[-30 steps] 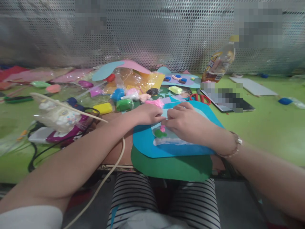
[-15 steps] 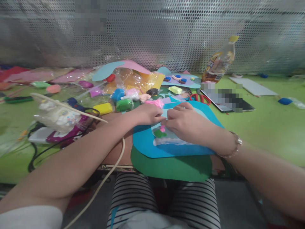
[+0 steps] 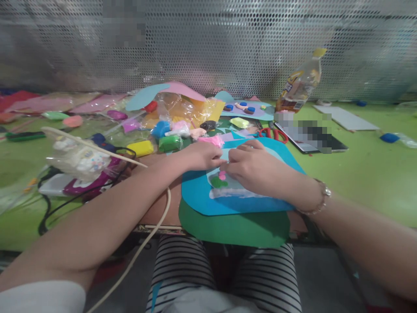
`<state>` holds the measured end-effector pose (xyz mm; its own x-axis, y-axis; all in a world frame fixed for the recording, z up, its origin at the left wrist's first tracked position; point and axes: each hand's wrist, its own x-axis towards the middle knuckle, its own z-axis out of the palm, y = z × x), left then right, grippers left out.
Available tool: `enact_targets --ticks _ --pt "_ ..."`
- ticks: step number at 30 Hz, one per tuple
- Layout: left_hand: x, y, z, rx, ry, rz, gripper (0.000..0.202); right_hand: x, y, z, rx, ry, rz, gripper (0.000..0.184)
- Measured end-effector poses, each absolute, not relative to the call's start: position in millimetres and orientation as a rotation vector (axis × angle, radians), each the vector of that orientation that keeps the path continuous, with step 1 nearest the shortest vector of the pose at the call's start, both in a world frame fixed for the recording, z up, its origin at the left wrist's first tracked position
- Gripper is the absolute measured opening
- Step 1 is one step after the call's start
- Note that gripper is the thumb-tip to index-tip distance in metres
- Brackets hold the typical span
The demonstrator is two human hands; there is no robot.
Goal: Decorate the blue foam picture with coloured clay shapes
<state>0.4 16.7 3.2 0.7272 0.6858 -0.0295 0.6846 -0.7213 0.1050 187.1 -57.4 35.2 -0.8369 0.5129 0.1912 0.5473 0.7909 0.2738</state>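
from here i see the left hand and right hand over the blue card, fingers curled and tips close together; i can't tell whether they pinch anything. pink clay and green clay sit on the card's pale middle, just below the fingertips. scissors lie beyond.

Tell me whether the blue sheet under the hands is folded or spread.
Spread: the blue sheet lies out over the green sheet, with no fold visible, though the right hand hides part.
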Motion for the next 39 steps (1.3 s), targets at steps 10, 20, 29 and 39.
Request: enact_targets --ticks 10,20,29,39 --pt "1.0 14.7 5.9 2.830 1.134 -0.021 0.034 187.1 -55.9 34.6 -0.856 -2.898 -0.469 0.028" --pt "1.1 15.3 4.8 2.826 1.124 -0.014 0.033 189.0 -55.0 33.5 -0.859 -2.909 -0.464 0.030" --pt "2.6 14.1 6.6 2.814 1.137 -0.038 0.032 185.8 -56.4 33.3 -0.867 -2.889 -0.566 0.028" --pt "2.5 14.3 6.4 2.830 1.138 -0.041 0.030 186.3 -58.1 32.1 -0.859 -2.838 -0.643 0.028"
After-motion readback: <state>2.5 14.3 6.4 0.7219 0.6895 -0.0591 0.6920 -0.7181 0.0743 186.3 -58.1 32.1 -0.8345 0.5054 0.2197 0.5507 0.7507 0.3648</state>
